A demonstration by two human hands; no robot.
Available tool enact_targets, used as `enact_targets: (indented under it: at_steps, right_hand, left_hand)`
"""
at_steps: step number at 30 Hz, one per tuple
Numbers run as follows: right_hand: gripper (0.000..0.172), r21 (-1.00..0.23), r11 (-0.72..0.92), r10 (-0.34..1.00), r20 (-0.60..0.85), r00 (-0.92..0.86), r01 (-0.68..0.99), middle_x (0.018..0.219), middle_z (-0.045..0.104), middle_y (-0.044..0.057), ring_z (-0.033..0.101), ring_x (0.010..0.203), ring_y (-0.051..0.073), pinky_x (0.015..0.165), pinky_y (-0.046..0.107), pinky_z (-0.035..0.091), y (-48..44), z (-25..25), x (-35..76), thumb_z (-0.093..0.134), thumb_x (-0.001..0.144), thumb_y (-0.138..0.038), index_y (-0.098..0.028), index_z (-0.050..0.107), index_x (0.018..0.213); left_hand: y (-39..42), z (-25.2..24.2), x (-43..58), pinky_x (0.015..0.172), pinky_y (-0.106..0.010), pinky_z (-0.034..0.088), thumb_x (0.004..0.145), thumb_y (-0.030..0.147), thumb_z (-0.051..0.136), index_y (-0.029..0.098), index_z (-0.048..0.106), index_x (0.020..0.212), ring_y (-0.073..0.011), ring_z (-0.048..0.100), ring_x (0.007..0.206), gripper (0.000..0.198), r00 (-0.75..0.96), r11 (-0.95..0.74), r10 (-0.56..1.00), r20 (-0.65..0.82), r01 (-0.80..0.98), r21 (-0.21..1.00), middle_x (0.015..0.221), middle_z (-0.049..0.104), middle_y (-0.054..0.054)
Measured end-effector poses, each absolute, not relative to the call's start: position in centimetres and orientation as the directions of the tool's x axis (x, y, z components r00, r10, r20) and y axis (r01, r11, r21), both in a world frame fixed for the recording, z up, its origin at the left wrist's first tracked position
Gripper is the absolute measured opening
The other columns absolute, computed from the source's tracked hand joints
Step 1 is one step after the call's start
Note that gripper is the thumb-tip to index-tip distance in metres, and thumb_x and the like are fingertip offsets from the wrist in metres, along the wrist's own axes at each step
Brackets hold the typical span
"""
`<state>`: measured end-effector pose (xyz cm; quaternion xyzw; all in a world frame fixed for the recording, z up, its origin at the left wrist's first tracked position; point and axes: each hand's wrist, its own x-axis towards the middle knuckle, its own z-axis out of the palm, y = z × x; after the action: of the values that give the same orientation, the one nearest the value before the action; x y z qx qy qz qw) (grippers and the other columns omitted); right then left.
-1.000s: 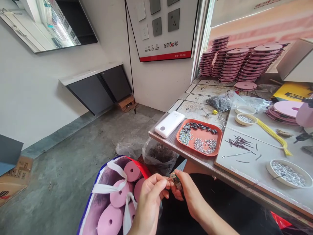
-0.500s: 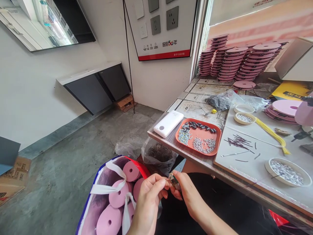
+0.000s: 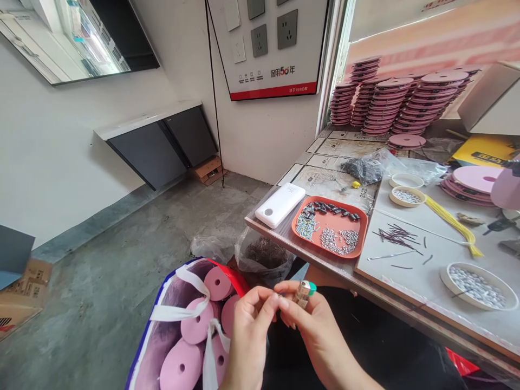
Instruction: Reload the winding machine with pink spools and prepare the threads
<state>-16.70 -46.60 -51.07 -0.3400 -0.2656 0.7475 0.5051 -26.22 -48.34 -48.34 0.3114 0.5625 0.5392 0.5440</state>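
My left hand (image 3: 254,319) is closed in a pinch, its thumb and forefinger meeting the fingertips of my right hand (image 3: 317,325). Whatever it pinches is too small and covered to make out. A cigarette lighter (image 3: 301,293) with a metal top and a green end sits within the curled fingers of my right hand, whose thumb and forefinger also press together at the left hand's tips. Both hands are above my dark lap, beside a bag (image 3: 151,317) with white handles that holds pink spools (image 3: 181,367).
On the table to the right lie an orange tray (image 3: 320,223) of small parts, a white power bank (image 3: 280,205), a board with dark short pieces (image 3: 396,236), yellow strands (image 3: 450,222) and a dish of beads (image 3: 444,275). Spool stacks (image 3: 385,105) stand behind. A plastic bag (image 3: 264,257) is below the table edge.
The lighter has tipped up within my right hand and now shows its green end. My right fingertips have come to my left fingertips, pinching together there.
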Motion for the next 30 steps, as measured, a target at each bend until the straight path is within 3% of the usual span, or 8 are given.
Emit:
enact_targets:
  at_steps: [8,15,30]
  right_hand:
    - [0.026,-0.651,-0.421,0.906,-0.327,-0.268,-0.631,0.048,0.044,-0.005,0.034,0.047,0.006,0.048,0.021,0.027,-46.54,-51.08,-17.01,0.075,0.064,-0.036,-0.013,0.063,0.068]
    - [0.025,-0.385,-0.534,0.829,-0.411,-0.378,-0.752,0.043,0.027,-0.011,0.023,0.042,0.004,0.045,0.019,0.028,-45.92,-51.01,-16.41,0.078,0.062,-0.03,-0.015,0.058,0.063]
    - [0.031,-0.294,-0.594,0.778,-0.446,-0.443,-0.749,0.04,0.03,-0.011,0.023,0.038,0.002,0.042,0.017,0.026,-45.99,-51.43,-16.67,0.081,0.055,-0.032,-0.015,0.057,0.062]
  left_hand:
    - [-48.27,-48.79,-26.22,0.059,-0.023,0.04,0.071,0.031,0.065,0.014,0.059,0.062,-0.0124,0.047,0.058,0.021,-0.178,0.231,0.949,-0.261,-0.173,0.958,0.056,0.054,0.0]
    - [-48.3,-48.62,-26.5,0.06,-0.022,0.041,0.072,0.031,0.063,0.014,0.061,0.063,-0.0125,0.049,0.06,0.02,-0.203,0.208,0.955,-0.217,-0.062,0.976,0.062,0.059,-0.001]
    - [-48.05,-48.97,-26.33,0.055,-0.023,0.046,0.075,0.034,0.06,0.013,0.063,0.072,-0.0157,0.055,0.063,0.022,-0.163,0.243,0.955,-0.248,-0.05,0.969,0.066,0.062,-0.004]
